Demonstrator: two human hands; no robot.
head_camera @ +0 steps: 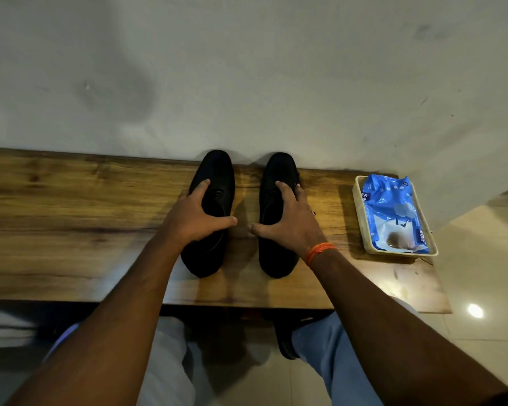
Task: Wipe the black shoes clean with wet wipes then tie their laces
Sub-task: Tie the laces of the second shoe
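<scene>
Two black shoes stand side by side on the wooden table (71, 218), toes pointing at the wall. My left hand (194, 215) spans the middle of the left shoe (215, 170), fingers on its outer side and thumb across to its inner edge. My right hand (294, 221), with an orange thread on the wrist, grips the right shoe (277, 260) the same way. The laces are hard to make out against the dark uppers. A blue pack of wet wipes (392, 210) lies to the right of the shoes.
The wipes pack lies in a cream plastic tray (356, 200) near the table's right end. A grey wall rises right behind the table. My knees and a dark sandal (286, 344) show below the front edge, over a tiled floor.
</scene>
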